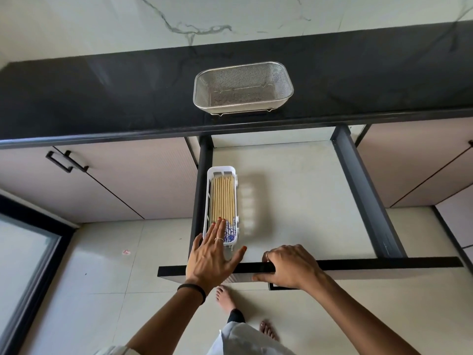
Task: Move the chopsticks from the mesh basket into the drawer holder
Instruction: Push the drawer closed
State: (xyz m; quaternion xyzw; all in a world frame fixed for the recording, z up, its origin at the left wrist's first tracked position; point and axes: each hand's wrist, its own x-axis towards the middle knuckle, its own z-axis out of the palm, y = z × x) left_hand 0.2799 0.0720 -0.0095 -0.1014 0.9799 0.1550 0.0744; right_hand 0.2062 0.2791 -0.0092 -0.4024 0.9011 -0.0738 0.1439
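Several bamboo chopsticks [223,198] with blue-patterned ends lie side by side in the white drawer holder [209,175], which sits at the left side of the open drawer [302,201]. My left hand [212,254] lies flat with straight fingers on the near ends of the chopsticks. My right hand [289,267] grips the dark front edge of the drawer, fingers curled over it. The metal mesh basket [243,87] stands on the black counter above the drawer with nothing visible inside it.
The black countertop [102,98] runs across the view under a marbled wall. Closed cabinet doors with a black handle [65,160] flank the drawer. Dark drawer rails [363,190] frame its sides. My bare feet stand on the tiled floor below.
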